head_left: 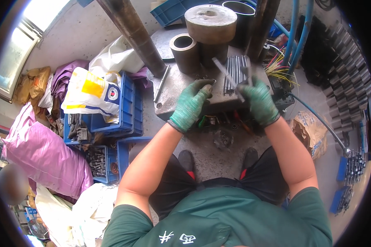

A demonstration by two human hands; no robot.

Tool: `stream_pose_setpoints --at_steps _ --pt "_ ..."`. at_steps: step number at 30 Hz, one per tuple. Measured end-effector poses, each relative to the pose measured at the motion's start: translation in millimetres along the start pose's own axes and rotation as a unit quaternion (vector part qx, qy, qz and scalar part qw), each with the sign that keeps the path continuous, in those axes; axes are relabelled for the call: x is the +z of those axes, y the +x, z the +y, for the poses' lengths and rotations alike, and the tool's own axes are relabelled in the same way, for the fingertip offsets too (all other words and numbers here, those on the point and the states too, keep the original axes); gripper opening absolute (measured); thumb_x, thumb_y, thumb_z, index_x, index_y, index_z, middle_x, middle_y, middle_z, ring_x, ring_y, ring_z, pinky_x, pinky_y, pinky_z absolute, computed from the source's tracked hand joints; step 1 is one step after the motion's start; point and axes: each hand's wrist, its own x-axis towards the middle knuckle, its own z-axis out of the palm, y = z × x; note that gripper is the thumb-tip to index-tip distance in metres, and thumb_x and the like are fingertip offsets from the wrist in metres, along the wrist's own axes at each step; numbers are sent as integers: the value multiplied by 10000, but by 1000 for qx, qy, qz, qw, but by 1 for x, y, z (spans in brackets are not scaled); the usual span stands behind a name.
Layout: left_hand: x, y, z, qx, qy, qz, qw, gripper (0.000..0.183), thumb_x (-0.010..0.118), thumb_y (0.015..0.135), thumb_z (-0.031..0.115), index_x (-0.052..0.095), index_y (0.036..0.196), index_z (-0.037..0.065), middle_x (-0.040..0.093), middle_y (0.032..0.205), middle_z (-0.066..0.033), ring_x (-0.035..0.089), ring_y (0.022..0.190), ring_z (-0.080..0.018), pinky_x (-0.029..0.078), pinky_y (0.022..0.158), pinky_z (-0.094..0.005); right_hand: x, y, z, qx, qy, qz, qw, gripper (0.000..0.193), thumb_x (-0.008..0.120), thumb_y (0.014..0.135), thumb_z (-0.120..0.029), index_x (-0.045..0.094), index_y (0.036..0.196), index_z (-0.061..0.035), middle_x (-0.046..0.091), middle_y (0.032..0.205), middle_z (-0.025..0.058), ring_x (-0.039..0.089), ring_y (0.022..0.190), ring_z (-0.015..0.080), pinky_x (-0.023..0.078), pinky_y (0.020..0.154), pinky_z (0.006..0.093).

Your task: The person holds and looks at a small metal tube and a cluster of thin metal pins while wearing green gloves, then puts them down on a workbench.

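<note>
My left hand [191, 105], in a green knitted glove with darker fingertips, is at the front edge of a heavy metal block [175, 92]. Its fingers are curled with the thumb against them; what they hold, if anything, is too small to make out. Beside those fingertips are a few small metal rings [214, 81]. My right hand [260, 103], gloved the same way, grips a metal rod [226, 75], smeared by motion and slanting up to the left. It passes over a row of several similar grey rods [235, 66] lying side by side on the block. A single rod [162, 83] lies at the block's left.
Behind stand a thick metal cylinder [210, 31], a hollow sleeve [184, 53] and two steel columns [132, 35]. Blue crates [132, 103] and a pink sack [45, 152] fill the left. Loose wires [282, 70], hoses and a brown paper sack [311, 131] lie right.
</note>
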Motion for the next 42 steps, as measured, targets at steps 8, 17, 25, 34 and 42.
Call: stream_pose_setpoints --at_steps 8,17,25,34,42 --pt "2 9 20 -94 -210 66 971 405 526 1061 196 474 1421 19 686 1174 -162 733 923 -294 670 759 -459 26 -17 13 22 -30 -100 994 549 686 918 -53 537 1440 20 661 1091 28 614 932 101 525 864 259" --pt "-37 46 -3 109 406 143 896 361 711 884 103 700 1225 -14 702 1119 -202 699 1021 -365 548 941 -414 -1 1 2 21 21 14 999 441 692 928 -120 592 1346 -20 694 990 15 608 840 92 516 792 248" --pt "-33 58 -15 94 535 71 837 299 710 881 113 716 1176 62 636 1226 -227 639 1147 -422 527 983 -494 -4 -1 7 8 10 24 1000 423 688 924 -127 602 1327 -32 692 991 18 600 856 93 504 787 247" --pt "-29 49 6 43 321 116 939 328 744 910 102 701 1211 -21 766 1095 -223 742 992 -307 556 905 -373 -7 -3 -2 25 5 30 999 419 692 916 -134 616 1314 -26 684 980 13 594 846 94 499 780 246" --pt "-41 54 -8 19 238 106 965 338 718 961 132 680 1263 -14 724 899 -102 652 707 -162 535 661 -309 1 -7 -9 29 -21 1 999 435 693 928 -147 609 1338 -25 663 955 1 587 852 83 490 787 237"
